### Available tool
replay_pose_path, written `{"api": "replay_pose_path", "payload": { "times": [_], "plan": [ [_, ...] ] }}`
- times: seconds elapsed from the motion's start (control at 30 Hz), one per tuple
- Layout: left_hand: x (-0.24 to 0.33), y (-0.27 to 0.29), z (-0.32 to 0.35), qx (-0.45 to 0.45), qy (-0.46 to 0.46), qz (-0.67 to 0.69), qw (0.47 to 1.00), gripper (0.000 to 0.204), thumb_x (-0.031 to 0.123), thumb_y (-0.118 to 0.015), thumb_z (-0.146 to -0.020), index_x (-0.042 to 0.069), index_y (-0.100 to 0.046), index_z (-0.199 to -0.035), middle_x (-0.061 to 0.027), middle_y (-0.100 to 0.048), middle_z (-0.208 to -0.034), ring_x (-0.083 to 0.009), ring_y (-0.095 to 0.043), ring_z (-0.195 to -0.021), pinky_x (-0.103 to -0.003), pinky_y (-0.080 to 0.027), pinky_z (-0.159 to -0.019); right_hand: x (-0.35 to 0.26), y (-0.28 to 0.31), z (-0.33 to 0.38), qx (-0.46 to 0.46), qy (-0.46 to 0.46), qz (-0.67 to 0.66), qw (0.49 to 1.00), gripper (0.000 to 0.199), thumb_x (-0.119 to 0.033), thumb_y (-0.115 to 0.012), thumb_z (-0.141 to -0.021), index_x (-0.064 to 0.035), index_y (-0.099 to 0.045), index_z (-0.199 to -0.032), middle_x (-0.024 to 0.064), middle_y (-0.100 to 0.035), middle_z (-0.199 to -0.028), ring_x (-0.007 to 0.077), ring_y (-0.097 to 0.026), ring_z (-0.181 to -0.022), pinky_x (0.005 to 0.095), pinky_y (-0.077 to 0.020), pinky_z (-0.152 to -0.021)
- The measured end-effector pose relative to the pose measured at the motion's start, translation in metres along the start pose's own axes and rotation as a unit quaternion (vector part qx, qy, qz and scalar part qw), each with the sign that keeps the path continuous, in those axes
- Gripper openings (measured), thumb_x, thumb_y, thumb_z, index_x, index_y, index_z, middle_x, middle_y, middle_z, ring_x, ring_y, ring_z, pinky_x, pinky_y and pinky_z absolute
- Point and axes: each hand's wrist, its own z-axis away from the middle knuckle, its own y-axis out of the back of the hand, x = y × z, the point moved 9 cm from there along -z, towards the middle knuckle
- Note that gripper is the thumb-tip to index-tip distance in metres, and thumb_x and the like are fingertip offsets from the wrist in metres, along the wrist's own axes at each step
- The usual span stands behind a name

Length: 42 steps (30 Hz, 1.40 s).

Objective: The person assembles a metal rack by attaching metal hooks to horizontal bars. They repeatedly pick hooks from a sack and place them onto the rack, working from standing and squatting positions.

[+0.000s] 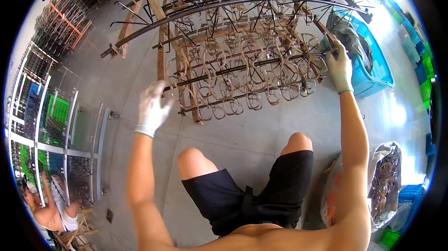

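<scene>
A rack with wooden beams (160,59) and dark metal rods (228,70) stands in front of me. Many pale brown, ring-like curved metal pieces (252,99) hang from the hooks along its nearer rods. My left hand (153,107), in a white glove and a little blurred, is beside the left end of one rod, thumb and fingers apart, holding nothing that I can see. At the rack's right end is my gloved right hand (340,66). Its fingers are curled in where a rod end and a dark wooden beam (322,28) come together; what they grip is partly hidden.
A blue plastic crate (373,76) with dark cloth stands beyond my right hand. Near my right arm lies a sack (387,181) of curved metal pieces. At left are a white metal frame (51,146), stacked racks (65,22) and a seated person (53,209).
</scene>
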Motion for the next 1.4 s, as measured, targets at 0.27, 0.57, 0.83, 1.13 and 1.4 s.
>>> {"api": "replay_pose_path", "payload": {
  "times": [0.27,0.57,0.83,1.13,1.4],
  "plan": [
    [0.034,-0.075,-0.046,0.011,0.137,0.532,0.835,0.039,0.031,-0.073,-0.084,0.006,-0.065,-0.113,-0.0096,-0.066,-0.108,-0.0250,-0.060,-0.109,-0.039,-0.046,-0.098,-0.002,0.007,0.008,0.099,-0.025,-0.054,0.993,0.045,-0.028,-0.066,-0.086,-0.0126,-0.057,-0.127,0.0205,-0.068,-0.107,0.0383,-0.065,-0.099,0.0427,-0.0510,-0.085],
    [0.066,-0.041,-0.055,0.115,-0.012,0.349,0.930,0.012,0.009,-0.071,-0.086,0.000,-0.069,-0.093,-0.0090,-0.068,-0.089,-0.0220,-0.066,-0.080,-0.033,-0.051,-0.074,0.069,0.044,-0.009,0.127,-0.096,-0.241,0.957,0.043,-0.027,-0.066,-0.089,0.0000,-0.059,-0.122,0.0194,-0.067,-0.111,0.0245,-0.066,-0.098,0.0334,-0.0497,-0.086],
    [0.044,-0.059,-0.042,0.137,0.034,0.374,0.917,0.019,0.017,-0.072,-0.089,-0.001,-0.066,-0.086,-0.0113,-0.069,-0.088,-0.0243,-0.067,-0.079,-0.034,-0.053,-0.073,-0.099,0.016,0.049,0.065,-0.023,0.005,0.998,0.053,-0.027,-0.072,-0.078,-0.0013,-0.056,-0.121,0.0175,-0.069,-0.087,0.0388,-0.063,-0.091,0.0452,-0.0439,-0.094],
    [0.045,-0.056,-0.042,0.134,0.046,0.371,0.918,0.015,0.016,-0.071,-0.087,0.000,-0.069,-0.085,-0.0098,-0.070,-0.087,-0.0246,-0.067,-0.078,-0.034,-0.053,-0.072,-0.082,0.055,0.045,0.177,-0.025,-0.150,0.972,0.039,-0.021,-0.067,-0.077,-0.0043,-0.064,-0.112,0.0169,-0.069,-0.089,0.0327,-0.067,-0.078,0.0394,-0.0538,-0.073],
    [0.039,-0.067,-0.040,0.155,0.062,0.356,0.920,0.013,0.015,-0.074,-0.084,0.003,-0.070,-0.089,-0.0096,-0.070,-0.089,-0.0246,-0.068,-0.080,-0.036,-0.054,-0.072,-0.191,-0.035,0.091,-0.011,0.049,-0.050,0.997,0.046,-0.021,-0.067,-0.075,-0.0037,-0.060,-0.117,0.0211,-0.067,-0.076,0.0360,-0.066,-0.074,0.0432,-0.0487,-0.086]
  ]
}}
